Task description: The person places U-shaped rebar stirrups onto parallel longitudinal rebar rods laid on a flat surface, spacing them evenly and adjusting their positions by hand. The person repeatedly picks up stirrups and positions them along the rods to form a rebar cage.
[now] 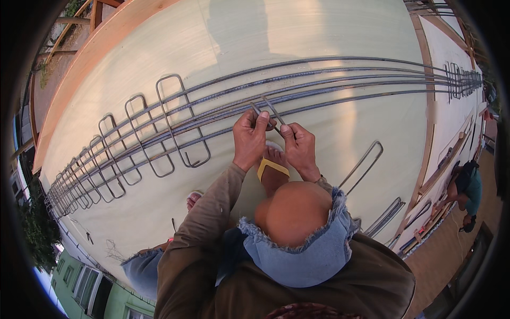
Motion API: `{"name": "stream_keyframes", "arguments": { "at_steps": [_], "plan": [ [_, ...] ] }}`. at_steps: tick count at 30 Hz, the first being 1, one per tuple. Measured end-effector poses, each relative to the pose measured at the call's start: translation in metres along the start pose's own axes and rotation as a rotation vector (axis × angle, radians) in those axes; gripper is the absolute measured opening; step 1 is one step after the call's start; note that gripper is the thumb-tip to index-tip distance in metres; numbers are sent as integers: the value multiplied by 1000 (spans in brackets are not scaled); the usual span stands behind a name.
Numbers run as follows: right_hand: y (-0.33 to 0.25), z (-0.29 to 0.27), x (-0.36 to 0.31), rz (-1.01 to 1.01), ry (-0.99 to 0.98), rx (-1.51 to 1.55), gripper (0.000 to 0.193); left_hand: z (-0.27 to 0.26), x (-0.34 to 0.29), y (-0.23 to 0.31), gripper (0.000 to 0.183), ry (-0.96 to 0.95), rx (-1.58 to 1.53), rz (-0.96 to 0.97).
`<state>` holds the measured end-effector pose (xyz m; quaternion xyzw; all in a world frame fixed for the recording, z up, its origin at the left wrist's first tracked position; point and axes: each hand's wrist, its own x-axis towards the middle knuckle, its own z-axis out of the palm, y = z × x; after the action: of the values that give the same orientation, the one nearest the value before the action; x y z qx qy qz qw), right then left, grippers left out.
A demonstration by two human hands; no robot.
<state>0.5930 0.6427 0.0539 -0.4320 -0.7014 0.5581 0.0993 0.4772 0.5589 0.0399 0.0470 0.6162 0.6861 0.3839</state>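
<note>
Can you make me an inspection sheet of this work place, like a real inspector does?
Surface: big pale board, with shadows on it.
Job's things: long steel bars, with bent steel hoops around them at the left.
Clutter: a loose hoop and a small stack of rods at the right.
Hands: left hand and right hand each pinch a steel piece; whether both hold the same one, I cannot tell.
Cables: nothing seen for certain.
Surroundings: green building at lower left; another person at the right.

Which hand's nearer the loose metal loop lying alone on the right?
Right. The right hand is left of the loop; the left hand is farther left.
</note>
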Motion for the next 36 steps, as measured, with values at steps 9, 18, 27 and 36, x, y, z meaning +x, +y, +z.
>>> {"name": "stream_keyframes", "arguments": {
  "at_steps": [9,18,27,36],
  "plan": [
    [4,9,-3,53,-123,-57,35,-16,-11,-21,32,104,98,-15],
    [-3,-4,9,181,-392,-57,39,-55,-9,29,48,83,739,-66],
    [-8,1,27,585,-487,275,34,-79,19,14,28,-119,815,428],
    [-43,55,57,559,-554,311,37,-111,77,54,18,-234,1296,443]
  ]
}}
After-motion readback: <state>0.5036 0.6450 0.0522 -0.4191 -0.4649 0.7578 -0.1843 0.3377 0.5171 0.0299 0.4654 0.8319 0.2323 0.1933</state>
